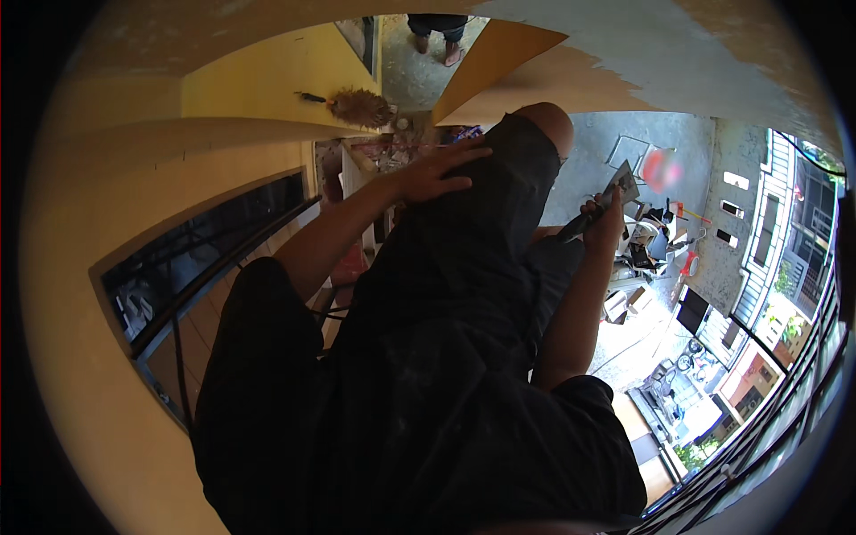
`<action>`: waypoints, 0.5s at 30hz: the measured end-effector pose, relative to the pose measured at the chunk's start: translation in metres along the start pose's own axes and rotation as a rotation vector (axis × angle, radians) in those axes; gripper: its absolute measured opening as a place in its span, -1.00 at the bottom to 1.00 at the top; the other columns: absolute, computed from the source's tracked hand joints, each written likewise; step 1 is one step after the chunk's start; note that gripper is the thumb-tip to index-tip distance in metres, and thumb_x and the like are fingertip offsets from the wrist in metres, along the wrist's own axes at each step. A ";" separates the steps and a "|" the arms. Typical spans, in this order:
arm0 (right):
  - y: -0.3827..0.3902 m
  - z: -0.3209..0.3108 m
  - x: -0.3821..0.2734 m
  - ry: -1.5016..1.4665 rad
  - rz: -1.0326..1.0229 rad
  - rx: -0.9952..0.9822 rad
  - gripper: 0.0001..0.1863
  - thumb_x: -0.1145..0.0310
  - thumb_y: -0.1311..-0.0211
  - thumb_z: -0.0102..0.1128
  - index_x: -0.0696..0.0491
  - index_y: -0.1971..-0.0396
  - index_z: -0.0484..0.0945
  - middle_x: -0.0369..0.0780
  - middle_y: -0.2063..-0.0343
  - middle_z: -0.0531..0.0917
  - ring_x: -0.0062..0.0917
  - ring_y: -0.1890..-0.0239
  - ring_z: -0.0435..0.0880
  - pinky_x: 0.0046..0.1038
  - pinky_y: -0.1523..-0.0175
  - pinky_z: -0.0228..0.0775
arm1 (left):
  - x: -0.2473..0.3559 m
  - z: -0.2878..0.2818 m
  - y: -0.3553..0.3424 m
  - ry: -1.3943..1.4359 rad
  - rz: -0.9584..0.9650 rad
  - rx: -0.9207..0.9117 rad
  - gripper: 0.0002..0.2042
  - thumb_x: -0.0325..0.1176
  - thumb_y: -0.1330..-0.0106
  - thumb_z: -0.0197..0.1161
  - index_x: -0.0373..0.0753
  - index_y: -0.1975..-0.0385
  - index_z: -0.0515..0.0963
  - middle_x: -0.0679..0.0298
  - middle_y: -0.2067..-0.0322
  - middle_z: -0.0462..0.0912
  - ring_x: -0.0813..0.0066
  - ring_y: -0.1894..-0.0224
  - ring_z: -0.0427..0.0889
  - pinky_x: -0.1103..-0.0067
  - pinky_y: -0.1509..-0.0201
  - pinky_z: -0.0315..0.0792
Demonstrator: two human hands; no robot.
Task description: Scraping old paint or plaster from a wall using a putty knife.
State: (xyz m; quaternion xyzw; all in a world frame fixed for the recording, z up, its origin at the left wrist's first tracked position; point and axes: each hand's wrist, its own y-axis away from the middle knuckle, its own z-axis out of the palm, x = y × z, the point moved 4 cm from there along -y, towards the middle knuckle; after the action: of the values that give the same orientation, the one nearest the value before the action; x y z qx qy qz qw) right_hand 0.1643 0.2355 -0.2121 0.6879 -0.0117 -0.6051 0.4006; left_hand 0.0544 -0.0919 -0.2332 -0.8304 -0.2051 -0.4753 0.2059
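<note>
My left hand (439, 171) lies on my raised thigh, just behind the bent knee, with its fingers spread on the dark shorts (499, 169). It holds nothing. Off to the right, my right hand (606, 219) is closed around a putty knife (628, 184). The knife's wide grey blade points up and away from me, with paler smears on it. A dark length, perhaps its handle, runs back below my fingers toward my leg. The blade touches no wall that I can see.
A feather duster (360, 107) is at the upper left against the yellow wall (267, 76). Another person's legs (437, 40) show at the top. Far below at right are a cluttered heap (651, 236) and a blurred red thing (658, 169). A dark window (205, 232) is at left.
</note>
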 end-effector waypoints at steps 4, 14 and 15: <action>0.005 0.014 -0.001 -0.009 -0.008 -0.053 -0.67 0.10 -0.29 0.08 0.03 0.17 0.30 -0.21 0.55 0.43 -0.52 0.65 0.41 -0.47 0.57 0.32 | -0.098 -0.017 -0.004 -0.441 -0.677 -0.232 -0.51 -0.13 -0.36 0.01 -0.19 -0.23 0.26 0.00 -0.29 0.14 0.11 -0.25 0.31 0.32 -0.35 0.09; 0.010 -0.017 0.010 -0.018 0.013 0.014 -0.67 0.07 -0.27 0.09 0.01 0.21 0.34 -0.25 0.55 0.43 -0.54 0.64 0.40 -0.48 0.54 0.32 | -0.057 -0.024 -0.096 -0.702 -0.273 -0.354 -0.62 -0.08 -0.37 -0.01 -0.20 -0.01 0.46 0.03 -0.15 0.36 0.04 -0.18 0.37 0.20 -0.20 0.27; 0.010 -0.018 0.008 -0.024 -0.003 0.011 -0.67 0.07 -0.27 0.09 0.01 0.21 0.34 -0.25 0.55 0.43 -0.54 0.64 0.40 -0.48 0.54 0.32 | -0.055 -0.027 -0.105 -0.710 -0.262 -0.344 -0.62 -0.08 -0.37 -0.01 -0.20 -0.01 0.46 0.03 -0.15 0.36 0.04 -0.18 0.37 0.20 -0.20 0.27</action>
State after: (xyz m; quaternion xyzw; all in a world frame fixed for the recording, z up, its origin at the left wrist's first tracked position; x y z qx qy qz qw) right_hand 0.1859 0.2341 -0.2139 0.6827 -0.0188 -0.6139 0.3959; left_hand -0.0468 -0.0275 -0.2536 -0.9320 -0.2849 -0.2089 -0.0813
